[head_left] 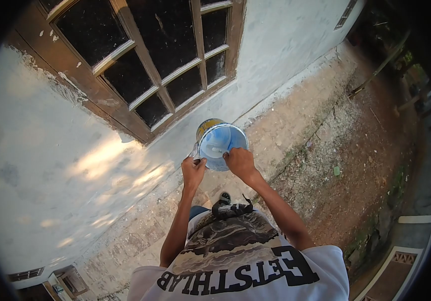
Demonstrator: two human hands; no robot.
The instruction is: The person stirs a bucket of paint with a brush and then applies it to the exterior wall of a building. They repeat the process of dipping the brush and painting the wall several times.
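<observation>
A paint bucket (217,140), pale blue inside with a yellow patch on its outer side, is held up in front of my body, its open top facing me. My left hand (193,171) is closed at the bucket's lower left rim, fingers pinched near the edge. At the lower right rim is my right hand (240,163), its fingers curled over the edge. A small pale patch shows inside the bucket between the hands. The far side and bottom of the bucket are hidden.
A brown-framed window (163,80) is set in the whitish wall (65,150) ahead and to the left. A paved strip (285,125) runs along the wall, with bare soil (346,190) to the right. A shoe (224,197) shows below.
</observation>
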